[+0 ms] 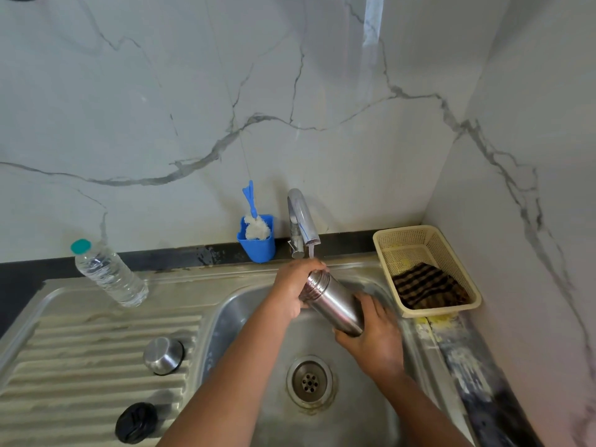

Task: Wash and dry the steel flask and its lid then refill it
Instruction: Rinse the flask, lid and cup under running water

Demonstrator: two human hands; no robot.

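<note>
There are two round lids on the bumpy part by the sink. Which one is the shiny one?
The steel cap, farther from you. The black lid nearer you is dark and dull.

Mouth of the tilted steel flask (333, 301) is hidden behind the left hand (295, 290), so can't tell whether the thin water stream (311, 252) from the chrome tap (302, 221) goes in. Flask base is covered by the right hand (374, 337). Both forearms cut off at the bottom edge. Head of the blue-handled white bottle brush (254, 225) is partly sunk in the blue plastic holder (258, 241). Yellow item under the brown checked cloth (429, 287) in the cream mesh basket (464, 269) is mostly covered; can't identify. Ribbed steel drainboard (80, 366) runs off the left and bottom edges. Markings on the black round cap (136, 422) too small to read.
</note>
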